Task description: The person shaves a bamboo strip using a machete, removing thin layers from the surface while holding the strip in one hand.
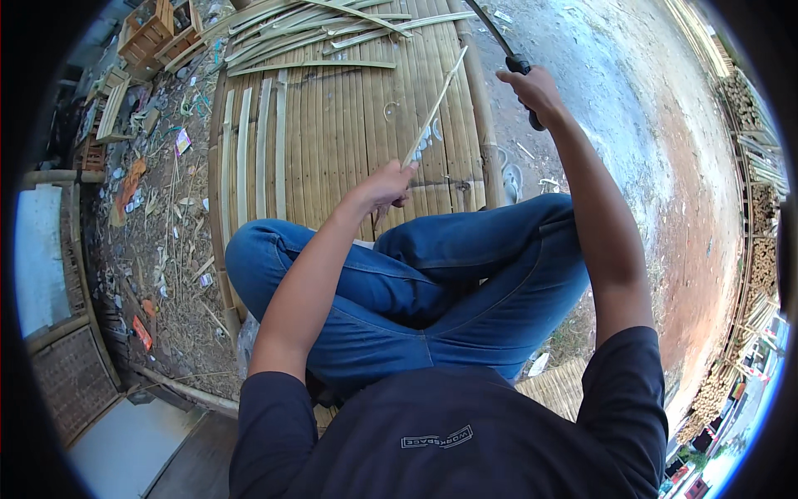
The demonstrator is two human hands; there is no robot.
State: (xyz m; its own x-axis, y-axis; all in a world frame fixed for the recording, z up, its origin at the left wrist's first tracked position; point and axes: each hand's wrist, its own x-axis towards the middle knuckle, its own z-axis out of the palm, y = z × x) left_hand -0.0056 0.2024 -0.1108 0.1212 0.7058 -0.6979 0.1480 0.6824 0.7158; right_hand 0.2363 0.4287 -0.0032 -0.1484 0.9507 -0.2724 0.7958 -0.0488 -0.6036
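Note:
My left hand (388, 185) is closed round the near end of a thin bamboo strip (435, 106), which slants away to the far right over a slatted bamboo platform (357, 125). Out past the platform's right edge, my right hand (536, 93) grips the black handle of a long knife (495, 32). Its dark, narrow blade points away to the far left and runs out of the picture at the top. The blade and the strip are apart. Small pale curved pieces (426, 140) lie on the slats beside the strip.
Several split bamboo strips (274, 41) are heaped at the platform's far end; others (263, 150) lie lengthwise along its left side. Wooden crates (150, 37) and litter are on the ground to the left. A sandal (512, 181) sits by the right edge. Bundled bamboo (763, 208) lines the far right.

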